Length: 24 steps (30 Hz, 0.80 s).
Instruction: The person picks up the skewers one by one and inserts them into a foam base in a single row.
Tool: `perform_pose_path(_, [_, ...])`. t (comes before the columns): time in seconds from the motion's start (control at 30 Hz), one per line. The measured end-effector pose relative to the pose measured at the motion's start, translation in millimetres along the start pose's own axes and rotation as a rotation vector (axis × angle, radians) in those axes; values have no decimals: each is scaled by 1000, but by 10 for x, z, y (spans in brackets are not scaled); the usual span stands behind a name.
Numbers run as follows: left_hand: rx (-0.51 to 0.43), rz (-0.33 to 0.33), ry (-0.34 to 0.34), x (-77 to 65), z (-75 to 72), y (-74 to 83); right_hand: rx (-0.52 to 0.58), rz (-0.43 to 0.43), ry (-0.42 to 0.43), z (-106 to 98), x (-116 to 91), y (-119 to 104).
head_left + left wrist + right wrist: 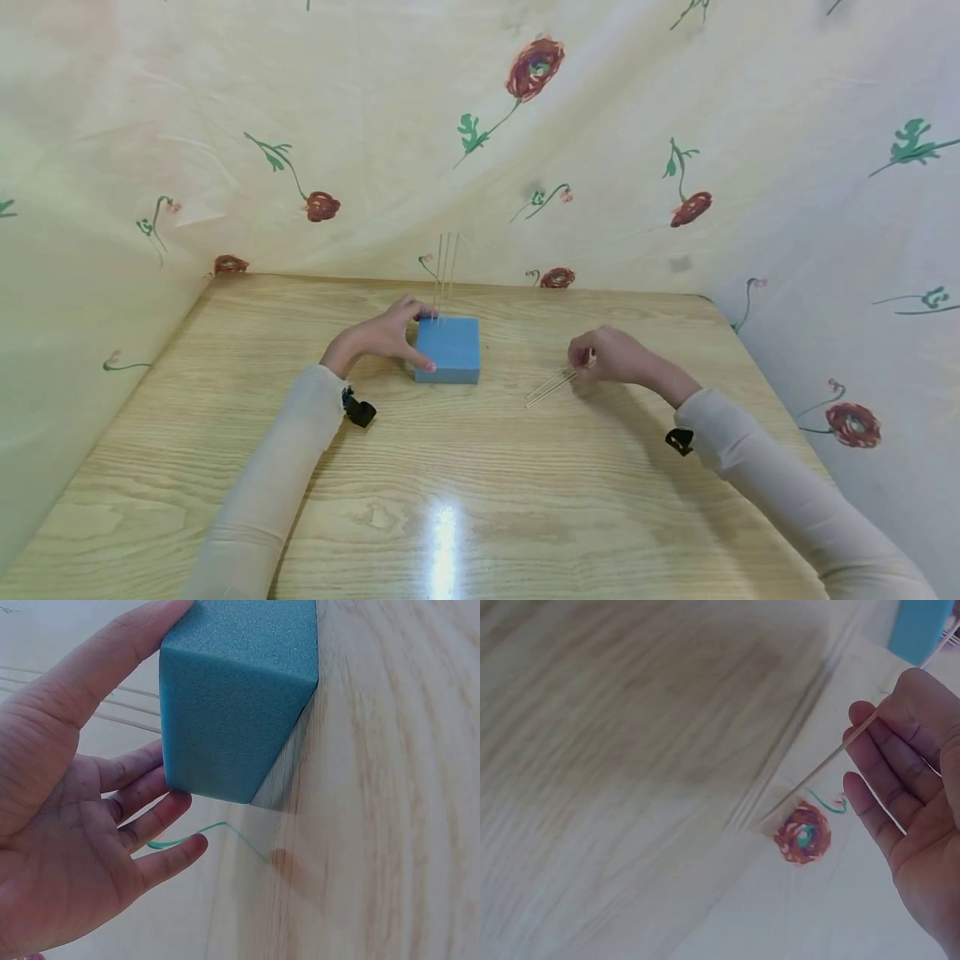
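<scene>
A blue foam block (448, 342) sits on the table, left of the middle. Thin wooden sticks (445, 267) stand upright near its back left edge. My left hand (386, 331) holds the block's left side, thumb at the front and fingers towards the back. In the left wrist view the foam block (232, 724) lies between thumb and fingers. To the right, my right hand (611, 354) pinches a thin wooden stick (821, 766) between thumb and fingertips, its far end slanting down towards the table. More wooden sticks (551, 391) lie on the table by that hand.
The light wood table (480, 467) ends at a flower-printed cloth (405, 108) hanging behind it and along both sides. Dark straps (360, 410) hang at both sleeve cuffs. A bright reflection shows on the table's near part.
</scene>
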<state>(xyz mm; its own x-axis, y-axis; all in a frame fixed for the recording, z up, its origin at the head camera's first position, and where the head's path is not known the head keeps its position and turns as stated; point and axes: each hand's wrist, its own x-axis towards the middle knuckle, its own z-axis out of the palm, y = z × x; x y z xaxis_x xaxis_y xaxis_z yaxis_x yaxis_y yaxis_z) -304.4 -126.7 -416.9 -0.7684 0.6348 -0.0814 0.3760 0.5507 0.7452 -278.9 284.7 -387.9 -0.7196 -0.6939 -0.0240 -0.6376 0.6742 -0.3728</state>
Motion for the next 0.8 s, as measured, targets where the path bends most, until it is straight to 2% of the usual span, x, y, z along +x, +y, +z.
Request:
perform_pose_path(0.23, [-2,5,2,-6,0,2,176,35,46,-71,36,-14])
perform_pose_path(0.4, [0,4,0,-11,-5,9,313,106,81,-123,62,-18])
perform_pose_path(0.57, [8,4,-3,-11,-9,9,352,163,117,-185,87,-26])
perform_pose_path(0.8, [9,5,-4,-9,-8,11,433,155,180,-235,166,12])
